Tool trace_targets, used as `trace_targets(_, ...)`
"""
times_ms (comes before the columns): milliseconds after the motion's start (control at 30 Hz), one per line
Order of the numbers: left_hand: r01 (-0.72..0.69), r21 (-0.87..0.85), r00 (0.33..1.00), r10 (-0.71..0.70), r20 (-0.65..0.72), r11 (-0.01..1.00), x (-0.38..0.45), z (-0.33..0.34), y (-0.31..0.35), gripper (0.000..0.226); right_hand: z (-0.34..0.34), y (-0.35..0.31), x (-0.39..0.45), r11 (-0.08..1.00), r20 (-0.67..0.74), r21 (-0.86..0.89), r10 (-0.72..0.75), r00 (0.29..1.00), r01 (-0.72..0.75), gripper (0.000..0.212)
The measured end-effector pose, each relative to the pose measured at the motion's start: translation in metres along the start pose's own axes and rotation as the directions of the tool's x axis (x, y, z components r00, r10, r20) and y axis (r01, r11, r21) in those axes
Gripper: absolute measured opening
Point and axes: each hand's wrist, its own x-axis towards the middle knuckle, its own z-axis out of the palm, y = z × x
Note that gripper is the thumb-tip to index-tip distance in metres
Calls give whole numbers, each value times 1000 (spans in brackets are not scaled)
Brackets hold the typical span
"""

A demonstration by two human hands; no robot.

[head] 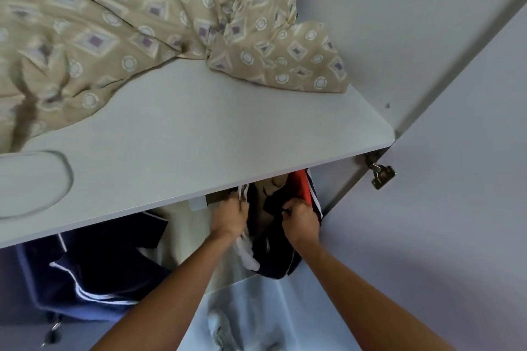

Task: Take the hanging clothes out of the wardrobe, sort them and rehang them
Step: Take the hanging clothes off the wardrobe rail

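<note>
Both my arms reach up under the wardrobe shelf (199,134). My left hand (231,216) grips a white garment or hanger strap (245,253) just below the shelf edge. My right hand (301,218) grips a dark navy garment (273,256) that hangs beside a red garment (302,185) at the right end of the compartment. A beige garment (265,208) shows between my hands. The rail and the hanger hooks are hidden by the shelf.
A beige patterned quilt (128,17) lies on the shelf above. A navy garment with white stripes (94,273) sits lower left. The open wardrobe door (456,208) with its metal hinge (382,175) stands to the right. A pale blue surface (256,308) lies below.
</note>
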Motion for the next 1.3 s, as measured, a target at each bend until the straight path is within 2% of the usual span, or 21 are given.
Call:
trace_targets(100, 40, 5, 996, -39, -74, 999, -19, -15, -28, 18, 4, -13, 4, 995, 72, 94, 39, 997, -45, 36)
trace_targets(200, 77, -15, 986, -78, -148, 997, -36, -26, -50, 15, 11, -26, 8, 1000, 185, 25, -17, 983, 12, 47)
trace_targets(433, 180, -128, 940, -209, -271, 975, -77, -54, -90, 11, 41, -56, -15, 991, 315, 117, -103, 944, 69, 17)
trace_targets(467, 190, -144, 931, -225, -289, 971, -81, -56, -97, 12, 42, -63, -21, 989, 319, 115, -124, 940, 91, 15)
trace_targets(600, 227, -185, 891, -281, -358, 956, -100, -68, -123, 17, 50, -84, -46, 978, 336, 157, -182, 924, 135, 30)
trace_targets(700, 258, -200, 871, -317, -376, 945, -103, -79, -139, 34, 54, -97, -48, 980, 311, 140, -182, 933, 145, 10)
trace_targets(800, 293, -214, 880, -351, -320, 932, -90, -87, -150, 50, 59, -109, -41, 991, 276, 121, -86, 957, 54, 34)
trace_targets(867, 299, -234, 894, -357, -269, 925, -77, -90, -150, 55, 63, -114, -35, 988, 252, 152, -29, 967, -10, 27)
trace_targets(1033, 306, -332, 881, -397, -256, 892, -51, -86, -147, 52, 75, -128, -27, 996, 198, 81, -56, 979, 41, 27)
trace_targets(1167, 236, -365, 875, -361, -324, 900, -51, -86, -157, 56, 80, -140, -35, 979, 195, 154, -166, 967, 137, 31)
trace_targets(1300, 178, -420, 876, -338, -345, 890, -58, -83, -157, 52, 79, -146, -37, 958, 180, 209, -235, 955, 197, 22)
